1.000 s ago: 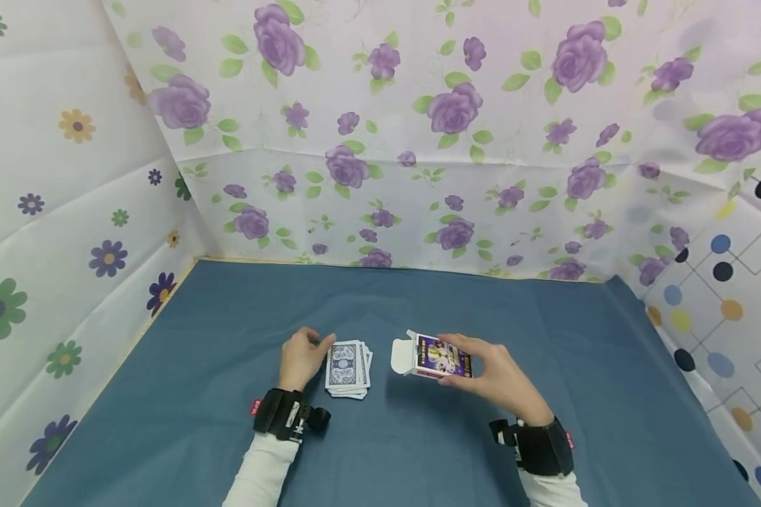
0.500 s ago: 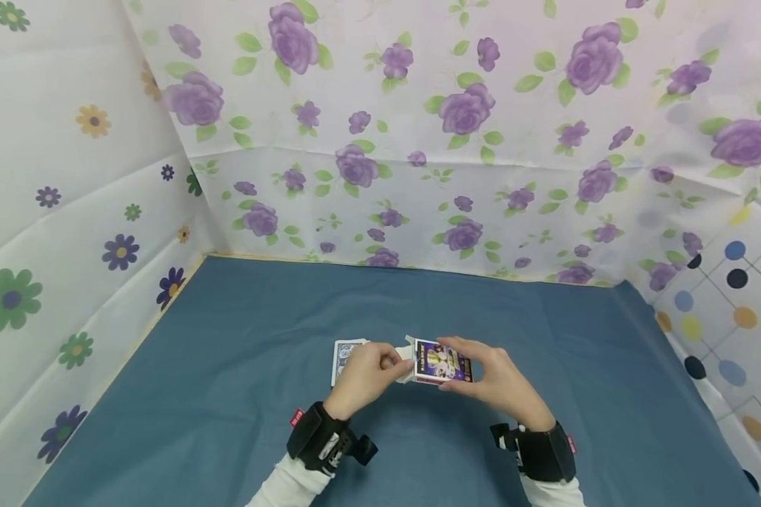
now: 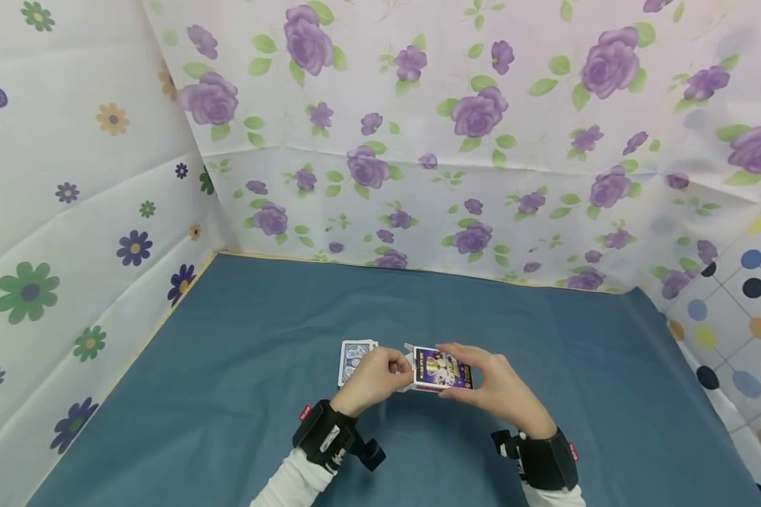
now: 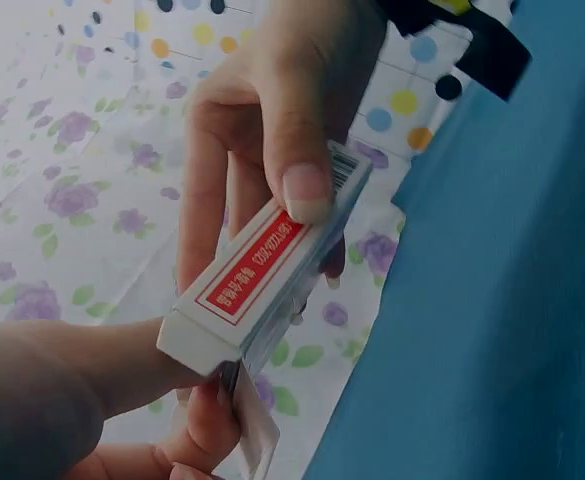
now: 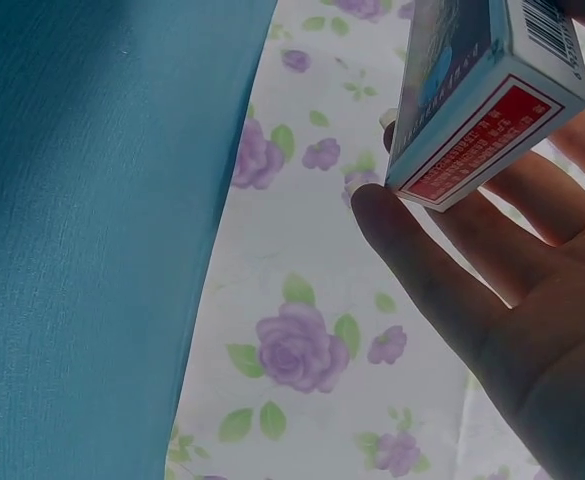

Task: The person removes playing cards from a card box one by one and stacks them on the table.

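A purple playing-card box (image 3: 440, 369) is held above the table with its end flap to the left. My right hand (image 3: 499, 384) grips it by its edges, thumb on one side and fingers on the other. At the opened end, the curled fingers of my left hand (image 3: 375, 377) pinch the white flap (image 4: 258, 425). The box's narrow side, with a red label and barcode, faces the left wrist camera. A stack of blue-and-white playing cards (image 3: 351, 355) lies face down behind my left hand, which partly covers it.
Blue cloth (image 3: 279, 310) covers the table. A rose-patterned sheet (image 3: 368, 204) hangs along the back, with patterned sheets at the left and right sides. Each wrist carries a black strap (image 3: 330, 436) with a small camera.
My left hand has moved right from beside the card stack to the box's open end, and its fingers have closed on the flap. My right hand keeps holding the box nearly in place.
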A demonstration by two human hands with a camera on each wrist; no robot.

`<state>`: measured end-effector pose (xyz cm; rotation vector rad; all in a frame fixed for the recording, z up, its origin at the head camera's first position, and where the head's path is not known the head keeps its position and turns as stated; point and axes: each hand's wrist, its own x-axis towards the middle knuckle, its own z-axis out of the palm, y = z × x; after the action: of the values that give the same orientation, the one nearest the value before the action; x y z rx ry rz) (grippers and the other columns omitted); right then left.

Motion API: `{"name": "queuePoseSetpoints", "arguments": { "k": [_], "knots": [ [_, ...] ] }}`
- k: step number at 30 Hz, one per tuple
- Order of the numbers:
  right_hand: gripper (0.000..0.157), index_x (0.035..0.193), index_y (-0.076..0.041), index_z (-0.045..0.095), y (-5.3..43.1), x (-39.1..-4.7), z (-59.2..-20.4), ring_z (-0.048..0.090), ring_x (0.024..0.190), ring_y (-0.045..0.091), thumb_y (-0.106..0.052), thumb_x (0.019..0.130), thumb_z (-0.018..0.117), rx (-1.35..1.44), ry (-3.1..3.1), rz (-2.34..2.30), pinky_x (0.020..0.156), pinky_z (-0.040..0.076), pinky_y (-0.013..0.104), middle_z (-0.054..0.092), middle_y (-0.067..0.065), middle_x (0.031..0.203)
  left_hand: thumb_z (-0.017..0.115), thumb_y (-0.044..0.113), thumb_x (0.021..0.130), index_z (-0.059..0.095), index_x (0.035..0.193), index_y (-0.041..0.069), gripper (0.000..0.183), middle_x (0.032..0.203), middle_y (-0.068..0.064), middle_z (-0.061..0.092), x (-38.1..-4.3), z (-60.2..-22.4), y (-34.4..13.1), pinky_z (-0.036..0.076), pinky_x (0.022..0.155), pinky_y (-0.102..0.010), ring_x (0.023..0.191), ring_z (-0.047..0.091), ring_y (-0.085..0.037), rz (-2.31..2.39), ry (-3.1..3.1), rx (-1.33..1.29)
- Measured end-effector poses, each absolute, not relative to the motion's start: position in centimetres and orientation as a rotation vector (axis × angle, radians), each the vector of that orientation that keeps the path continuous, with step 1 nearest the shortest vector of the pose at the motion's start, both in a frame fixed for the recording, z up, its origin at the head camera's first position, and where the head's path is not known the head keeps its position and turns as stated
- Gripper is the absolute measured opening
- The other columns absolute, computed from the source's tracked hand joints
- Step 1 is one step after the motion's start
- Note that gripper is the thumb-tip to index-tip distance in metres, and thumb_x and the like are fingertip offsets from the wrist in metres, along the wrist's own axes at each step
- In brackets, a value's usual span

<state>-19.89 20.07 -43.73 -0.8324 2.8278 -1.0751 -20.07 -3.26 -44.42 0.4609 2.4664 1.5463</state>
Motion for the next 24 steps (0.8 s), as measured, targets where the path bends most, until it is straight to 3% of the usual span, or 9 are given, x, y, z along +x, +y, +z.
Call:
{"name": "queuePoseSetpoints", "arguments": {
  "k": [9,16,24],
  "knots": [
    [0.068,0.138,-0.022,0.054,20.1,-19.9,-43.8,0.058,0.123,0.032,-0.03,0.077,0.081,-0.815,2.815,-1.08,0.084,0.053,0.039,0.058,0.01,0.137,0.067,0.014,0.088,0.068,0.074,0.003,0.017,0.055,0.003,0.041,-20.5,-44.9,-3.6,0.026,0.048,-0.025,0.048,0.033,-0.01,1.542,2.421,0.358],
    [0.067,0.139,-0.023,0.054,20.6,-19.8,-43.5,0.055,0.126,0.032,-0.029,0.077,0.081,-0.797,2.813,-1.098,0.088,0.052,0.043,0.057,0.009,0.138,0.063,0.018,0.094,0.058,0.068,0.0,0.032,0.057,0.002,0.041,-20.8,-44.6,-4.1,0.026,0.051,-0.025,0.05,0.031,-0.012,1.584,2.276,0.448],
    [0.067,0.138,-0.02,0.055,20.9,-19.9,-43.5,0.055,0.126,0.033,-0.031,0.077,0.081,-0.793,2.822,-1.123,0.09,0.051,0.047,0.057,0.01,0.138,0.059,0.018,0.096,0.063,0.077,-0.001,0.027,0.059,0.003,0.035,-21.4,-44.1,-5.2,0.026,0.053,-0.026,0.052,0.029,-0.013,1.611,2.216,0.442]
  ]
}}
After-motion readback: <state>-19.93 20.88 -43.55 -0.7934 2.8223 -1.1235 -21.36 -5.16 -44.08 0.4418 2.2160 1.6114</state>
